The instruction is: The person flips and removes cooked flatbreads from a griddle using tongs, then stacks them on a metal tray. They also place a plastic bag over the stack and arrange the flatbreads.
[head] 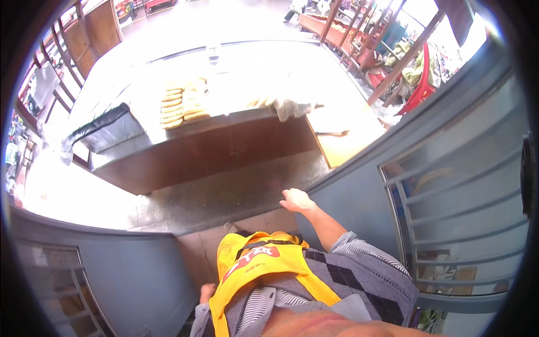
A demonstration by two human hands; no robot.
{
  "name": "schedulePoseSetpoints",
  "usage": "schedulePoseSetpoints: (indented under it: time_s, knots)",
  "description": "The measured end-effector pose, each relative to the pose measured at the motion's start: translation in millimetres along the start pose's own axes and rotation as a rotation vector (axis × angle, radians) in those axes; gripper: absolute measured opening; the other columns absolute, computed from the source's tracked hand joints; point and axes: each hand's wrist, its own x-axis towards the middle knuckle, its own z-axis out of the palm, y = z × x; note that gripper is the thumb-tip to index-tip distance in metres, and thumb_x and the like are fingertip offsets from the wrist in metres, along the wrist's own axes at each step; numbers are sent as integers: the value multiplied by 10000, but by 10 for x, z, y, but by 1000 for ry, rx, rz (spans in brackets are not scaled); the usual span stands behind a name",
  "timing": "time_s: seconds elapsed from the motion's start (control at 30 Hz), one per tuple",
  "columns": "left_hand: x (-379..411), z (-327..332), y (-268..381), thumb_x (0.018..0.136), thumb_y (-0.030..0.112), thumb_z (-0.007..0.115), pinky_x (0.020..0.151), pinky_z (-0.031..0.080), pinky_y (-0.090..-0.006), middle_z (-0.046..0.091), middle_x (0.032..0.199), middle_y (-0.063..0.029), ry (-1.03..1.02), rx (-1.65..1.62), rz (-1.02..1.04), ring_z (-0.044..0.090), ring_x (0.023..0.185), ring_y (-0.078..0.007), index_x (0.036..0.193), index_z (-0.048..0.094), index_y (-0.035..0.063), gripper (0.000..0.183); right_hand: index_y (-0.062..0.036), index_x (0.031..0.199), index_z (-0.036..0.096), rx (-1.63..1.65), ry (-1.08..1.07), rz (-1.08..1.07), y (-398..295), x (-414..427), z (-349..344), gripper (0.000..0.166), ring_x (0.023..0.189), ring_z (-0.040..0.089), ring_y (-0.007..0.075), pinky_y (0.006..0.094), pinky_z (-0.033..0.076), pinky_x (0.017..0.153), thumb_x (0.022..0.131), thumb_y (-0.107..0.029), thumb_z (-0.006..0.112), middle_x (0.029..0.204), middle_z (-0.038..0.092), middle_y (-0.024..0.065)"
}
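My right hand (298, 200) reaches forward at about waist height with nothing in it, its fingers slightly bent and apart. It is nearest to a blue-grey door panel (343, 212); whether it touches the edge I cannot tell. My left hand (207, 292) hangs low at my side, partly covered by a yellow apron (269, 263), and its fingers are unclear. Ahead of me stands a brown-sided counter (219, 139). Rows of yellowish bread-like pieces (172, 107) lie on it, beside a crumpled clear plastic bag (290, 109).
A wooden board (349, 147) at the counter's right end bears a dark-handled tool (332, 133). Blue-grey panels with barred windows flank me, one at left (130, 274). Concrete floor (219, 189) meets tiles (198, 248) at the doorway. Wooden posts and a red chair-like object (421, 84) stand far right.
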Motion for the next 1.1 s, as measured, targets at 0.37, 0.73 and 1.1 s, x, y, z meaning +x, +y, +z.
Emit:
schedulePoseSetpoints:
  time_s: [0.37, 0.73, 1.1]
  knots:
    - [2619, -3417, -422, 929, 167, 620, 730, 515, -292, 687, 887, -76, 563, -1089, -270, 643, 786, -143, 1194, 611, -34, 333, -100, 1354, 465, -139, 391, 585, 1396, 1770, -973, 571, 1216, 487, 412, 507, 506, 920, 868, -305, 683, 1282, 488, 238]
    - [1340, -1591, 95, 854, 198, 540, 640, 522, -461, 645, 700, -188, 65, -439, -441, 666, 693, -331, 772, 654, 9, 236, -111, 967, 651, -326, 387, 483, 2583, 2451, -1143, 114, 996, 618, 356, 433, 532, 861, 906, -146, 562, 978, 620, 176]
    - [1242, -1417, 777, 853, 218, 562, 565, 506, -407, 624, 638, -136, 365, -1190, -765, 650, 629, -236, 733, 657, 49, 228, -62, 1026, 679, -4, 1336, -128, 1232, 2808, -4039, 214, 802, 653, 286, 403, 531, 687, 816, -58, 718, 868, 650, 125]
